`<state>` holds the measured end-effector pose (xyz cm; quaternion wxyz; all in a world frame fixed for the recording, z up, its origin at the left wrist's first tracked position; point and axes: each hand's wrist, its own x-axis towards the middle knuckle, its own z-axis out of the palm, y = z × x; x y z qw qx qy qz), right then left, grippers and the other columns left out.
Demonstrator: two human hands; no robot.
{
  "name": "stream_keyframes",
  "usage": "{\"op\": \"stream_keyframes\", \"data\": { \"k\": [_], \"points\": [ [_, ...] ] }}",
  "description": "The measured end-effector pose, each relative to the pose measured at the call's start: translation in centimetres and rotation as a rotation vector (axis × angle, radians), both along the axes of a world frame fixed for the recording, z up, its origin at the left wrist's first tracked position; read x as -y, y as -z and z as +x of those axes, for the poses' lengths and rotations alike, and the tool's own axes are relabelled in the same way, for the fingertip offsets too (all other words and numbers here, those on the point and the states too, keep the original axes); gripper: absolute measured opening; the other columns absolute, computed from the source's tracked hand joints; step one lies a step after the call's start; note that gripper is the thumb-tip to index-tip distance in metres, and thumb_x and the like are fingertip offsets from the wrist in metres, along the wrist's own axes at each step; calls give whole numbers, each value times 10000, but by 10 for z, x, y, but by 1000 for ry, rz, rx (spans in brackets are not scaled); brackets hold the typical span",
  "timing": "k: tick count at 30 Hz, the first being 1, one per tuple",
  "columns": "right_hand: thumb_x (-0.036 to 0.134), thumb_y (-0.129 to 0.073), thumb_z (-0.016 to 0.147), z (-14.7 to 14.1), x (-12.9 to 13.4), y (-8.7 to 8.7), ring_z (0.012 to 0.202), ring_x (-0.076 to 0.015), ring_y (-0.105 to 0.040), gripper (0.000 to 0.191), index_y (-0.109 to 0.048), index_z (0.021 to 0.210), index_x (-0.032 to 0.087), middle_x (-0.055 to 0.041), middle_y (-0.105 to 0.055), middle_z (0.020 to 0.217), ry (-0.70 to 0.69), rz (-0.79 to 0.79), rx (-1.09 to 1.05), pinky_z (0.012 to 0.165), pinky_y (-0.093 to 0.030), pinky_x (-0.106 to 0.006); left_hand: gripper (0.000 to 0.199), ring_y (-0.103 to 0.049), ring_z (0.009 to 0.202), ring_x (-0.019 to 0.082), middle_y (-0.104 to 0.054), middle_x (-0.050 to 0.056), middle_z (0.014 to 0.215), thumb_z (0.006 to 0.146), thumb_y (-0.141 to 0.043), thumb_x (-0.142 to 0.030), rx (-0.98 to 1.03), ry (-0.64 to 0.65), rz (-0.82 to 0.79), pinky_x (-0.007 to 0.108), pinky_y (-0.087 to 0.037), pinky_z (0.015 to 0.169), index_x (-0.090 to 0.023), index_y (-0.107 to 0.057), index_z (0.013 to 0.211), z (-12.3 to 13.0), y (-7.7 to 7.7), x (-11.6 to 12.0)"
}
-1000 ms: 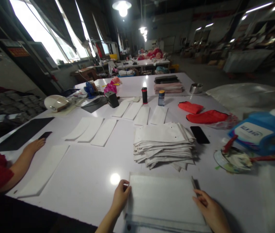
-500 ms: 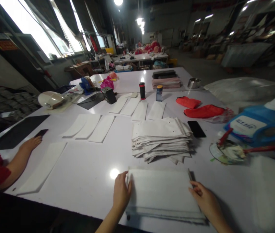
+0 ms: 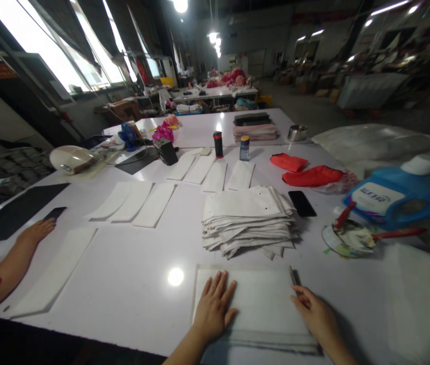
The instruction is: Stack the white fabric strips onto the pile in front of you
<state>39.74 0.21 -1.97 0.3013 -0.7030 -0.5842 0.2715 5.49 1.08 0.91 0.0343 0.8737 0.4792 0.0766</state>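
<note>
The sheets [image 3: 262,304] lie on the counter [image 3: 131,284], directly under the left hand [image 3: 215,309], which is spread flat over their left part. The right hand [image 3: 315,310] pinches a slim tool [image 3: 294,276] by their right edge.

dim, glare on the tabletop [image 3: 131,284]

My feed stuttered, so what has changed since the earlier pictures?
The left hand moved rightward off the left edge of the near sheets and now lies spread on top. The right hand still holds a slim tool at their right edge; the white stack behind stayed put.
</note>
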Motion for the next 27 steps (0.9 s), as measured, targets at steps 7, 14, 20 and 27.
{"op": "stream_keyframes", "data": {
  "k": [7,14,20,27],
  "points": [
    [396,-404,874,-45,-6,-28,1070,-334,-517,383,-627,1125,209,-131,-588,1135,-97,212,422,899,-405,-489,694,-242,1407,313,-167,84,1553,877,-421,-531,-4,10,4,485,-238,1117,-310,-125,1464,2,0,-2],
    [484,-495,896,-111,-13,-20,1368,-275,-217,663,-211,1469,311,-64,-193,1521,-612,252,593,1085,-289,-464,684,-284,1390,314,-205,84,1546,877,-422,-531,8,29,65,474,-290,1096,-304,-157,1465,1,-2,-4],
    [571,-478,878,-68,-18,-4,1361,-319,-213,681,-337,1434,203,-133,-197,1502,-440,280,648,1038,-361,-513,900,-320,1361,376,-201,122,1539,735,-489,-712,42,-163,87,513,-365,1045,-277,-193,1466,-9,4,-3],
    [576,-636,728,-49,-31,34,1188,-394,-468,651,-589,1255,197,-183,-461,1328,-418,317,658,870,-514,-526,814,-474,1265,337,-440,94,1422,757,-547,-624,-16,-233,229,478,-477,950,-367,-186,1441,-11,47,-9]
  ]
}}
